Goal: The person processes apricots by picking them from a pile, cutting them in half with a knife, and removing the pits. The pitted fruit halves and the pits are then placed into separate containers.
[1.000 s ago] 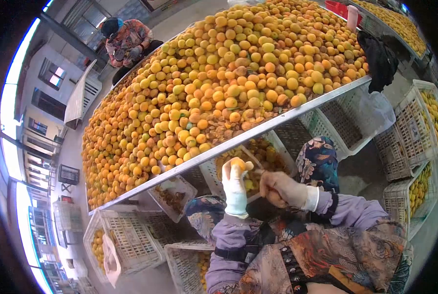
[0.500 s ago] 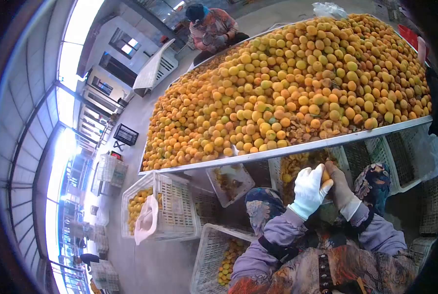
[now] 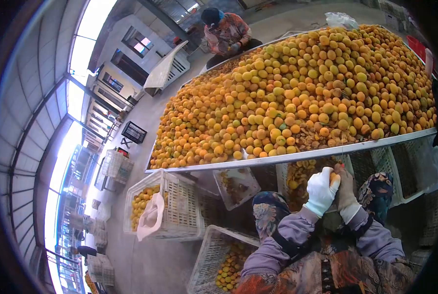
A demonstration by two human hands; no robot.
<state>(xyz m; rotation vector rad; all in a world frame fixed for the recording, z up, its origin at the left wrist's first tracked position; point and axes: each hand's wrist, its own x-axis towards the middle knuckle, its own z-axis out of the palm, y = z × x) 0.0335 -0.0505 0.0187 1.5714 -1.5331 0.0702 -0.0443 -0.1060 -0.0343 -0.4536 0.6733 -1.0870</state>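
Observation:
My left hand [image 3: 321,191], in a white glove, is closed around an orange apricot [image 3: 334,179] that shows between its fingers. Pressed against it on the right is my right hand [image 3: 345,187], in a brownish glove, its fingers closed at the same apricot; whether it holds anything more is hidden. Both hands are just below the metal edge of a table [image 3: 287,158] heaped with apricots [image 3: 278,98]. Beneath them, a crate of split apricots [image 3: 300,179] stands between my knees.
A white crate [image 3: 184,210] with apricots and a pink cloth [image 3: 151,217] stands at left. Another crate [image 3: 204,259] sits near my left leg. A tray [image 3: 236,186] lies under the table edge. Across the table sits a co-worker [image 3: 226,34].
The whole view has shifted, so the table appears lower and further right. My two hands have come closer together around the apricot, and less of it shows.

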